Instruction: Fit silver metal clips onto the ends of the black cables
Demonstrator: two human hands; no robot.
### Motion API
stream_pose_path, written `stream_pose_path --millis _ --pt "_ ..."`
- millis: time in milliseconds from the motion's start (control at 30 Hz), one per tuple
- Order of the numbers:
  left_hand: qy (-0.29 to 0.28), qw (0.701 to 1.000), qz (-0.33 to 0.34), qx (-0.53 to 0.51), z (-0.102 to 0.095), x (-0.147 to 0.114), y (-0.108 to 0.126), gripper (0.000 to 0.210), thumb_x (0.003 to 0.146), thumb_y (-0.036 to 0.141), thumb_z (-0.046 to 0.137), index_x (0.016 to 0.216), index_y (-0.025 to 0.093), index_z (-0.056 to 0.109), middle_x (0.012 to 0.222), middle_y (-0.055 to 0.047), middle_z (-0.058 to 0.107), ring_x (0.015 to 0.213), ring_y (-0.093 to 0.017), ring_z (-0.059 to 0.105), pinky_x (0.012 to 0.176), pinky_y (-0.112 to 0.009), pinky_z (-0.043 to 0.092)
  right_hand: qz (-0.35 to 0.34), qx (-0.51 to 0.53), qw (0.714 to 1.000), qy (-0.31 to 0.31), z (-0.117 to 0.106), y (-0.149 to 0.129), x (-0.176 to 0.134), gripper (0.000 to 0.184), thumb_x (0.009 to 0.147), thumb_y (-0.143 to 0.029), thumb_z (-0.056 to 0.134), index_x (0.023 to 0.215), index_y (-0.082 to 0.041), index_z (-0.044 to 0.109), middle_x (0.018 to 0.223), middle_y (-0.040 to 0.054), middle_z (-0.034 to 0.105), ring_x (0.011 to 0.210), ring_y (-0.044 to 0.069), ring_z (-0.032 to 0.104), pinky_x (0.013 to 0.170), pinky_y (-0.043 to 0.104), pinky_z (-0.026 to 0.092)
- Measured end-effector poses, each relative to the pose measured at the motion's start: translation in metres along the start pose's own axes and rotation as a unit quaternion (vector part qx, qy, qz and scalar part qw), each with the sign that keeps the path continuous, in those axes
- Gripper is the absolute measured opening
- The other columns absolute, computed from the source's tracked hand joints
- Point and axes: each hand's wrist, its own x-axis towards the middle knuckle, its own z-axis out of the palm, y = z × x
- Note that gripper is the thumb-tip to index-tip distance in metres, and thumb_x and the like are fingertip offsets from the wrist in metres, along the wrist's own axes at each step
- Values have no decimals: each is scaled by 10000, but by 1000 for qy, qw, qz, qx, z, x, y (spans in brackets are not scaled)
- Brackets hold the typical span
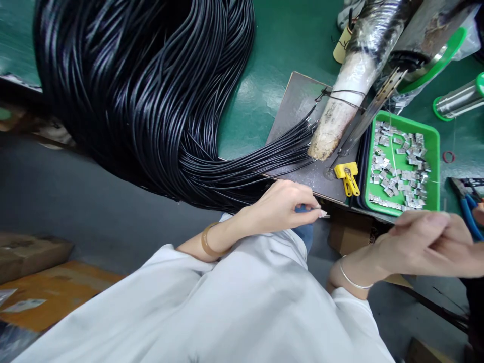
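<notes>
My left hand [285, 206] is in front of the table edge, thumb and fingers pinched on a small silvery metal piece [324, 214] whose exact kind is unclear. Further right, my right hand [431, 244] is closed and somewhat blurred near the green tray. A faint thin sliver shows above its thumb, too indistinct to name. Beyond my left hand, a thick bundle of black cables [151, 101] lies over the table, its thin ends fanned out on a grey board [298, 98]. Small silvery metal connector pieces lie in the green tray [434, 166].
A white plastic-wrapped roll [340, 106] lies across the board, with a yellow clip [347, 177] near its end. Blue-handled pliers [469, 212] and a wire spool [459, 98] are at the right. Cardboard boxes [56, 287] stand below on the left.
</notes>
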Motion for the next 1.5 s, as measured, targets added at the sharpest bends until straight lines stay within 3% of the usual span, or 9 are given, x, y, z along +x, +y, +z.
stream_pose_path --millis 67,167,367,500,633,933,1167,1300,1500 --pt "91 993 25 73 -1 1 -6 264 940 311 571 880 130 754 858 -65 736 775 -141 624 763 -260 459 -21 -9 999 37 0 13 9 184 910 -362 574 1053 -247 595 907 32 614 537 121 626 447 300 432" --pt "194 946 14 261 -3 8 -17 257 958 271 526 956 119 733 945 -109 719 890 -212 611 826 -331 462 -18 -130 988 -78 0 37 23 147 818 -329 709 854 -200 649 727 18 658 625 150 668 602 286 498" --pt "156 942 -16 296 -7 19 -15 179 893 181 545 848 130 711 828 -86 701 861 -225 595 742 -328 433 -29 -227 949 -217 2 60 49 98 731 -228 762 751 -209 668 711 -13 696 588 96 591 665 268 437" --pt "-30 999 9 -4 -19 8 5 141 860 200 622 839 140 747 718 -30 714 628 -109 564 638 -247 416 -3 -197 935 -294 2 58 62 46 714 -187 711 721 -188 665 781 -6 724 612 83 590 661 253 424" --pt "-247 928 -24 -278 -24 -5 12 188 863 275 668 896 113 755 718 -61 734 575 -79 573 558 -191 429 6 -190 926 -326 2 57 66 67 717 -213 715 709 -184 656 747 -7 708 567 76 569 619 256 411" --pt "78 861 -184 -468 0 8 -8 192 824 281 683 878 119 596 556 17 622 350 0 301 372 -164 179 -21 -48 998 -24 -1 26 35 185 707 -214 772 749 -191 594 880 81 713 704 181 695 540 294 530" --pt "158 916 -140 -341 7 18 -5 146 780 237 696 752 111 628 584 27 578 494 -37 504 491 -160 383 21 155 984 -80 15 -28 -11 136 749 -160 757 733 -180 623 781 23 693 682 162 687 584 320 605" --pt "176 946 -110 -248 11 17 -1 147 817 255 680 788 111 666 659 1 615 570 -53 509 537 -173 399 -42 74 991 -104 32 -30 -24 33 820 -175 714 835 -204 708 912 30 737 869 158 700 705 311 598" --pt "171 972 -60 -152 9 12 -1 147 854 243 662 813 110 708 722 -12 657 598 -53 468 537 -182 354 23 169 970 -173 42 -21 -26 34 850 -193 693 875 -205 714 990 36 736 939 146 710 750 275 604"
